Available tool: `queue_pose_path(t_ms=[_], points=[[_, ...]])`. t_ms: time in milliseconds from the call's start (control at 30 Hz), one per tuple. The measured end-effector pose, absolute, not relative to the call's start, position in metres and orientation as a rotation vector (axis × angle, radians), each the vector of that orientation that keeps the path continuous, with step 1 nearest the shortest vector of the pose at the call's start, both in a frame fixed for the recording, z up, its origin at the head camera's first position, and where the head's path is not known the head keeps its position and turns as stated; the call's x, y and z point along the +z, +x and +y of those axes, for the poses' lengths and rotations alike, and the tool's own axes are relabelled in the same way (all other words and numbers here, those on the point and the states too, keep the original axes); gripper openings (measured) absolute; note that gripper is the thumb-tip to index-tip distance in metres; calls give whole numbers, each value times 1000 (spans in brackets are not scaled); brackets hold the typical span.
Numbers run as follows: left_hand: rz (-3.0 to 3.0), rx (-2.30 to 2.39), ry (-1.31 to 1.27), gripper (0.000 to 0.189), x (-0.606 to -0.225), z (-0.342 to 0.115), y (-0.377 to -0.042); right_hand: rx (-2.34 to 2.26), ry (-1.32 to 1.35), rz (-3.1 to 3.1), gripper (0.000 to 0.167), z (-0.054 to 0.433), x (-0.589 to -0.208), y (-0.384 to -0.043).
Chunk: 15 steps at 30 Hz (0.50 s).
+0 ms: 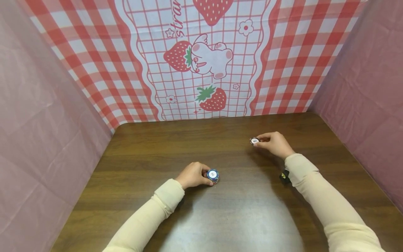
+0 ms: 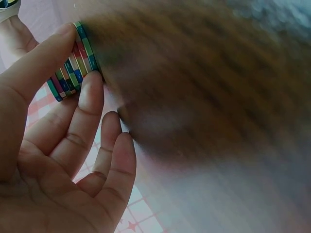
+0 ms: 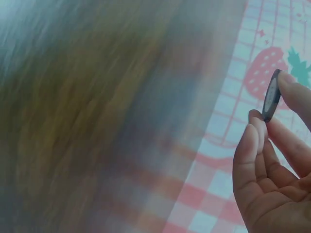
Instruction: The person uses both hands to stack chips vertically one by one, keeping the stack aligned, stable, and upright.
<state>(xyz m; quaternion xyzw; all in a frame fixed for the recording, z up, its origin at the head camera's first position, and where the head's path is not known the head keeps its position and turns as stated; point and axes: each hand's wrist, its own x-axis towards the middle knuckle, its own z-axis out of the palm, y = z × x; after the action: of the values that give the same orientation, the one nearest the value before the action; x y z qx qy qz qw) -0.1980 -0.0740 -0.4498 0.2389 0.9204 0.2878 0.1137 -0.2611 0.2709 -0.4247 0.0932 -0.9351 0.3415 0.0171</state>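
Observation:
Near the middle of the wooden table [image 1: 151, 147], my left hand [image 1: 193, 175] grips a stack of poker chips [image 1: 213, 174]. The top chip has a blue rim and a white centre. Several chips with multicoloured edges show between thumb and fingers in the left wrist view, where the stack [image 2: 74, 68] appears tilted by the camera angle. Farther back and to the right, my right hand [image 1: 277, 144] pinches a single dark-rimmed poker chip [image 1: 254, 141] with a white centre. That chip [image 3: 272, 95] is seen nearly edge-on in the right wrist view, held above the table.
A red-and-white checked cloth [image 1: 289, 70] with strawberry prints hangs behind the table's far edge. Pink cloth walls [image 1: 47, 115] stand at both sides. A small black device [image 1: 284, 176] with a yellow mark sits at my right wrist, under the cuff.

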Motion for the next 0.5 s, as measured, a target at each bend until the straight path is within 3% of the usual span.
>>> queue_pose_path(t_ms=[500], points=[[2695, 848, 704, 42, -450, -75, -198, 1204, 536, -2749, 33, 218, -415, -232]])
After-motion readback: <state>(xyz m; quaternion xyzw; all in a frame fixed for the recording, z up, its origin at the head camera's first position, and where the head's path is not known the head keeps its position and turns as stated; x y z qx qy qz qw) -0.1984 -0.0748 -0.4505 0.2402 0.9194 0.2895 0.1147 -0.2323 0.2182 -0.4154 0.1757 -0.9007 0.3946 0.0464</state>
